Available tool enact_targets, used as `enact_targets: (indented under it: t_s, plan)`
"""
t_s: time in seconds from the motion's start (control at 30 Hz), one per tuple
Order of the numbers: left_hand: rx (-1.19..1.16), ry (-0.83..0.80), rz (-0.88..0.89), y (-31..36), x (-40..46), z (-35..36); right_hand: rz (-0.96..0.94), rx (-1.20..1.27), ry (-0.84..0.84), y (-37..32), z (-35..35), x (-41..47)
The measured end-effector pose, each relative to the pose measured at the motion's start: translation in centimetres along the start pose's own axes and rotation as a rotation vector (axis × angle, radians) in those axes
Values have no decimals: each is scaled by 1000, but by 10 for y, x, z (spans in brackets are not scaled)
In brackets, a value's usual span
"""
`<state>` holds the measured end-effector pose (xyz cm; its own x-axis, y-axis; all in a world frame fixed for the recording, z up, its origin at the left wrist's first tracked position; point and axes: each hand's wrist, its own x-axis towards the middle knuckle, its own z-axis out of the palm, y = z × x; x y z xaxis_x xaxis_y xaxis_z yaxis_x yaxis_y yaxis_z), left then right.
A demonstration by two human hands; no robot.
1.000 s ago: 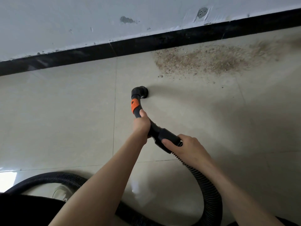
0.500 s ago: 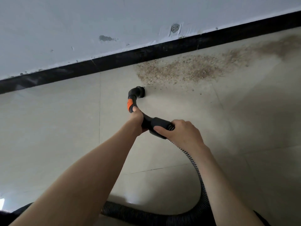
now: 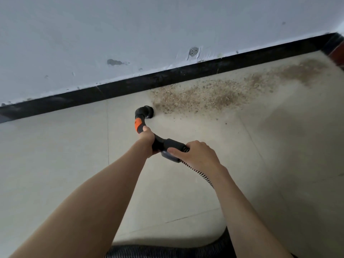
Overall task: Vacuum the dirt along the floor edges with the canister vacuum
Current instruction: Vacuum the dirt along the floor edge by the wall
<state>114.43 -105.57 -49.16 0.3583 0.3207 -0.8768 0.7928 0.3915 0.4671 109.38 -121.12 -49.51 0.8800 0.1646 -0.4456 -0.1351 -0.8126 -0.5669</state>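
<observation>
Closer now to the dirt [image 3: 201, 98], the nozzle [image 3: 146, 113] touches its edge; left hand [image 3: 148, 138] and right hand [image 3: 195, 153] grip the hose handle [image 3: 167, 144], fingers curled.

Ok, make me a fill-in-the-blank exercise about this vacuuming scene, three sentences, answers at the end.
1. The round black vacuum nozzle sits at the ____ end of the brown sawdust-like dirt patch.
2. The left hand grips the curved black wand just below its ____ band.
3. The right hand holds the black cuff where the ribbed ____ joins.

Answers: left; orange; hose
</observation>
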Motion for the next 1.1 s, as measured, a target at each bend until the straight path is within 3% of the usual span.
enact_targets:
  t_s: [0.23, 0.6, 0.8, 1.1]
  plan:
    - [-50, -81, 49, 29, 52, -7, 16, -40, -11, -18, 16, 42]
    - [-9, 16, 86, 63, 91, -6, 13, -156, -85, -45, -12, 96]
    - [-101, -27, 62, 56, 98, 26, -83, -150, -114, -8, -19, 105]
    - [-74, 41, 202, 44, 88, 98, -220, -1, -119, 61, -59, 131]
